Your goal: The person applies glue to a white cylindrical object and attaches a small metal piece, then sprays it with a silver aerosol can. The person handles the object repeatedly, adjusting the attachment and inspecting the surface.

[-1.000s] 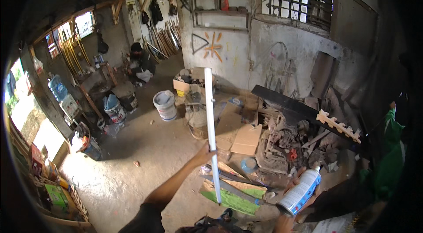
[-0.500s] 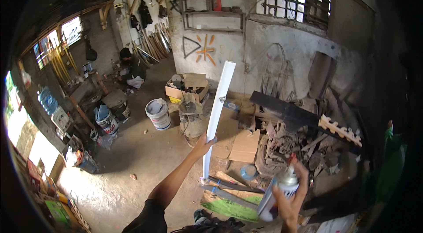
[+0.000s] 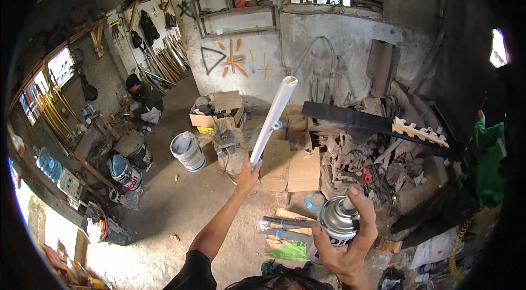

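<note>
My left hand [image 3: 250,176] is closed round the lower part of a long white scabbard [image 3: 272,118], held up and tilted away to the right. Its upper end shows an oval opening, and a small knob sticks out from its side. In my right hand [image 3: 350,251] is a spray can [image 3: 338,216] with a silver domed top, close to the camera. The index finger rests over the can's nozzle, and the thumb lies along its side. The can is apart from the scabbard, lower and to the right.
Dark strips with blue ties [image 3: 282,233] lie on the floor ahead. A cardboard box [image 3: 304,169], scrap heap [image 3: 350,166] and long black board [image 3: 350,125] stand beyond. A white bucket [image 3: 188,151] stands left of the scabbard. A person [image 3: 145,98] crouches far left.
The scabbard has turned about its length and tilted farther away, its knob now facing right. The spray can has come up closer to the camera. My view has swung right.
</note>
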{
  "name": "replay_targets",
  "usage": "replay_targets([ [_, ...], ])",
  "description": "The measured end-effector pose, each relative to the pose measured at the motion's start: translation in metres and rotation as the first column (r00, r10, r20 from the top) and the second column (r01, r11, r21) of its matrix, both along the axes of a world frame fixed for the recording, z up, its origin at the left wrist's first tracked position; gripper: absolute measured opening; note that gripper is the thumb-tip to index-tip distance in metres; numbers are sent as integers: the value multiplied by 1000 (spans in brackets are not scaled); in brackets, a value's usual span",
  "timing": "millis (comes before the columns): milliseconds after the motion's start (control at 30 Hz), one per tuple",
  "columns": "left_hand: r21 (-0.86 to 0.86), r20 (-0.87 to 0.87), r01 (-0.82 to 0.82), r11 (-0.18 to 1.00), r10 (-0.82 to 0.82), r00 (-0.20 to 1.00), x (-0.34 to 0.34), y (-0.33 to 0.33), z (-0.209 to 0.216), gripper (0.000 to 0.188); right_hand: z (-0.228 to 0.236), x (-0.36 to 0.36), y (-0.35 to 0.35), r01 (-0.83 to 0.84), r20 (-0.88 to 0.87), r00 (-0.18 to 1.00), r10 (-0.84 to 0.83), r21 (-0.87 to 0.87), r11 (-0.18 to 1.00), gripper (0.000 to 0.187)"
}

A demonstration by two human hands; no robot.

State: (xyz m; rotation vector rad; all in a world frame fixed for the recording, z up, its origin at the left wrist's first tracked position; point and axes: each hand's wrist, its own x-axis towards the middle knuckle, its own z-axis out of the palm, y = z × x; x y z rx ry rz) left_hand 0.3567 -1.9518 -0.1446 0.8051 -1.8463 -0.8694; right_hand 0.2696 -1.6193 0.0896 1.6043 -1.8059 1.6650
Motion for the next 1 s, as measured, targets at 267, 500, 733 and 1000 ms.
replay_targets([
  [267,96,8,27,995,-28,1000,12,-11,0,48,-2,15,-11,-4,0,1000,4,-54,999,70],
  [500,-16,16,2,1000,-2,1000,13,-14,-13,38,3,20,-15,38,27,999,-36,-60,997,72],
  [733,-48,-21,48,998,-50,999,10,-2,0,38,-1,2,-7,94,49,995,-91,-61,994,75],
  [1000,-90,377,121,988,-79,923,42,48,83,58,-13,-73,28,330,648,755,-101,-242,912,78],
])
